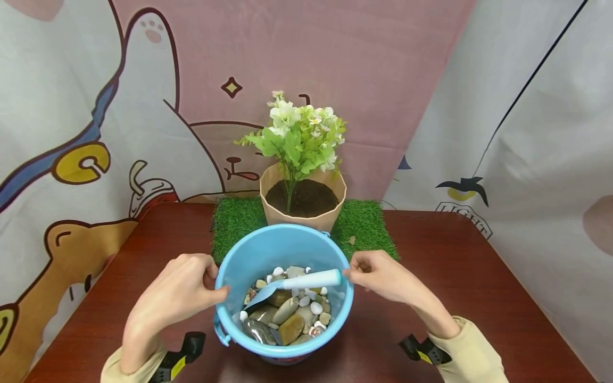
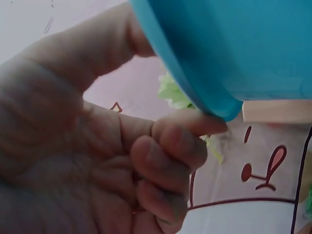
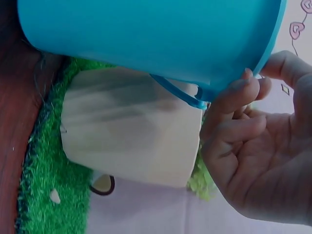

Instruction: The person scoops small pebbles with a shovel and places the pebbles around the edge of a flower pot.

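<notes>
A light blue bucket (image 1: 280, 239) is in front of the person in the head view, with pebbles and larger smooth stones (image 1: 289, 319) inside. Across the stones lies a small trowel (image 1: 311, 279), its pale handle leaning toward the bucket's right wall. The left hand (image 1: 174, 292) pinches the left rim, thumb over the inside and curled fingers below, as the left wrist view also shows. At the right rim, the right hand (image 1: 383, 276) pinches between thumb and fingers. The bucket's blue handle (image 3: 178, 92) hangs along its outside in the right wrist view.
Behind the bucket a beige faceted pot (image 1: 304, 221) holds dark soil (image 1: 306, 199) and a white-flowered plant (image 1: 301, 133). It stands on a green turf mat (image 1: 364, 229) on the reddish-brown table (image 1: 445, 266). A printed cloth backdrop (image 1: 383, 69) hangs behind.
</notes>
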{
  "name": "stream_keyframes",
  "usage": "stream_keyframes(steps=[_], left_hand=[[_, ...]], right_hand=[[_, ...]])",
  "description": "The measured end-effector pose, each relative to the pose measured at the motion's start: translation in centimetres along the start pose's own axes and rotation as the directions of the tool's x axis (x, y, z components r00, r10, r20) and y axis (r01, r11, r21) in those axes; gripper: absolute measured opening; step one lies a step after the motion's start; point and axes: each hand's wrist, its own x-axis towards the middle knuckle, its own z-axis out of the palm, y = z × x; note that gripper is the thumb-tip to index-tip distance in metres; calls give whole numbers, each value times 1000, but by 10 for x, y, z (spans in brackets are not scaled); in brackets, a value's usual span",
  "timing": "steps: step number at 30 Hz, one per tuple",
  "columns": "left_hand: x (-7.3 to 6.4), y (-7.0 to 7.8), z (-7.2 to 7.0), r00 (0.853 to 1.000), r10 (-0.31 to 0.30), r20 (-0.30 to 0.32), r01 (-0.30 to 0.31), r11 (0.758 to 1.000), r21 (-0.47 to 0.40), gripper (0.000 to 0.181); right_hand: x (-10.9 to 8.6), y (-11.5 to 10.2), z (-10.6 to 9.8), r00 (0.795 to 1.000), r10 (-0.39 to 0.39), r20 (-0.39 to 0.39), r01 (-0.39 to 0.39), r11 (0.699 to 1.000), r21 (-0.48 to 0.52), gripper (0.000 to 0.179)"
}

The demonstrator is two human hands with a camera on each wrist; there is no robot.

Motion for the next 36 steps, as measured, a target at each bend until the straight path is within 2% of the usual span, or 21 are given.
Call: stream_keyframes(steps=[7, 15, 19, 24, 28, 30, 33, 34, 36], left_hand=[[9, 13, 7, 999, 46, 25, -44, 998, -43, 18], [16, 25, 14, 995, 89, 45, -86, 995, -49, 24], [17, 29, 16, 996, 56, 63, -53, 997, -51, 23], [17, 30, 17, 997, -35, 72, 38, 998, -47, 17], [19, 31, 19, 993, -106, 48, 108, 993, -37, 15], [22, 32, 23, 992, -124, 27, 125, 992, -36, 15], [29, 33, 32, 991, -129, -21, 129, 991, -33, 22], [32, 34, 35, 991, -126, -43, 125, 992, -30, 23], [36, 34, 41, 988, -119, -94, 118, 993, -21, 23]], right_hand=[[-10, 10, -15, 1000, -1, 18, 0, 1000, 7, 24], [-19, 19, -27, 1000, -1, 23, 1, 1000, -9, 21], [-20, 19, -32, 1000, -11, 27, 12, 999, -48, 17], [-18, 8, -34, 1000, -11, -18, 8, 981, -193, 13], [-19, -9, -34, 995, -9, -104, -27, 938, -346, 6], [-20, -19, -32, 987, -38, -154, -32, 904, -427, 12], [-17, -30, -23, 967, -168, -193, 34, 833, -553, 22], [-15, -32, -19, 954, -236, -187, 81, 799, -596, 24], [-10, -35, -11, 915, -380, -135, 194, 710, -677, 29]])
